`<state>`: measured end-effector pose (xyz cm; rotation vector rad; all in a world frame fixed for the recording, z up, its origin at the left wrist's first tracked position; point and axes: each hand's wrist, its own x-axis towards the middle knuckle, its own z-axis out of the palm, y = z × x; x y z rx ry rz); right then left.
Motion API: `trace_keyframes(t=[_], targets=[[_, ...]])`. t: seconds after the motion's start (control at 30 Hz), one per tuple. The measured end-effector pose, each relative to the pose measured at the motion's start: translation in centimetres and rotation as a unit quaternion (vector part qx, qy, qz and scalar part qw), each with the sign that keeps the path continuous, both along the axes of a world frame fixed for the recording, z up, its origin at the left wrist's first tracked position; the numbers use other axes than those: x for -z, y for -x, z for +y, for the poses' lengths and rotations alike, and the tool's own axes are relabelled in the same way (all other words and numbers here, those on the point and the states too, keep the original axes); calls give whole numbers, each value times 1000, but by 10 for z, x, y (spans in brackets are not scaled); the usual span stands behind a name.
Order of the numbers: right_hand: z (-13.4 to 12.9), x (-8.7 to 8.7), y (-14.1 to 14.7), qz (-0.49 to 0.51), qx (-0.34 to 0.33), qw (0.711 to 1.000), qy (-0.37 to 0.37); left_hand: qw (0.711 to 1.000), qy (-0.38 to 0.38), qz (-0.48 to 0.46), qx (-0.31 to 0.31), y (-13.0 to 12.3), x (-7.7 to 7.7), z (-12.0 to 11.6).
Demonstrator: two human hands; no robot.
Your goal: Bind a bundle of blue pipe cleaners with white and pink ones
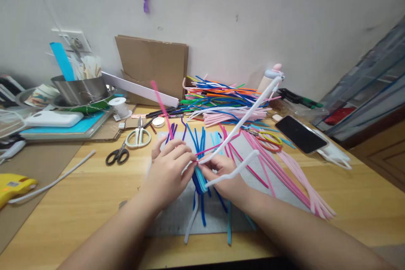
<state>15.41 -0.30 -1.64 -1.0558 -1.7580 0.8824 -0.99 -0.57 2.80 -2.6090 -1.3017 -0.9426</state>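
Observation:
My left hand point(171, 166) is closed in a pinch, with a pink pipe cleaner point(163, 107) sticking up past its fingers. Close beside it, my right hand point(226, 175) pinches a white pipe cleaner point(245, 118), whose long end rises to the upper right. A shorter white end crosses over that hand. Between and below the fingertips shows a bundle of folded blue and light-blue pipe cleaners point(198, 180); which fingers grip it is hard to make out. Loose blue, pink and purple pipe cleaners lie around on the grey mat point(171, 219) beneath my hands.
Black scissors point(117, 155) and white-handled scissors point(138, 137) lie left of the mat. A heap of coloured pipe cleaners point(221, 101) is at the back. To the right are pink strands point(278, 168) and a phone point(301, 134). A yellow glue gun point(15, 185) sits far left.

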Motion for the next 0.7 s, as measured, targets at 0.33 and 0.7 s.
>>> trace_keyframes(t=[0.33,0.7], targets=[[-2,-3,0,10,1,1000,-22,998,56,6,11,1,-3,-1],[-5,-8,2,-27,9,999,-41,996,79,-14,27,-1,-3,-1]])
